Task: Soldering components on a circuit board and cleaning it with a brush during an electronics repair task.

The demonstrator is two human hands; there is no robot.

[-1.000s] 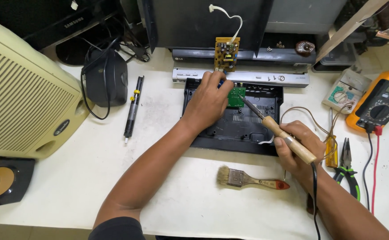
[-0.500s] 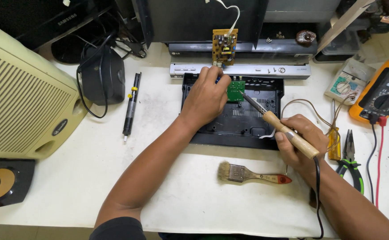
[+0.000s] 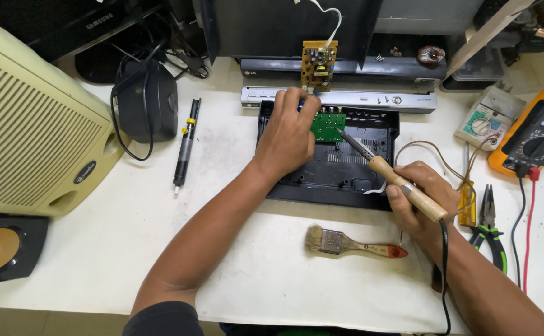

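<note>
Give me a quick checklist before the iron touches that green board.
1. Soldering iron gripped by its wooden handle in the right hand: ok.
2. Left hand steadying the green board in the black case: ok.
3. Left fingers clear of the tip at the board's lower right corner: ok, though close.
4. Tip tinned and hot: cannot tell.
5. Iron's cord free of the brush: ok.
6. Solder on hand: cannot tell.

A paintbrush (image 3: 353,243) lies on the white table (image 3: 97,249), just below the black tray-like casing (image 3: 346,174). Left of that casing lie a desoldering pump (image 3: 185,148) and a cream speaker (image 3: 29,124). To the casing's right sit green-handled pliers (image 3: 491,231) and an orange multimeter (image 3: 536,134).
</note>
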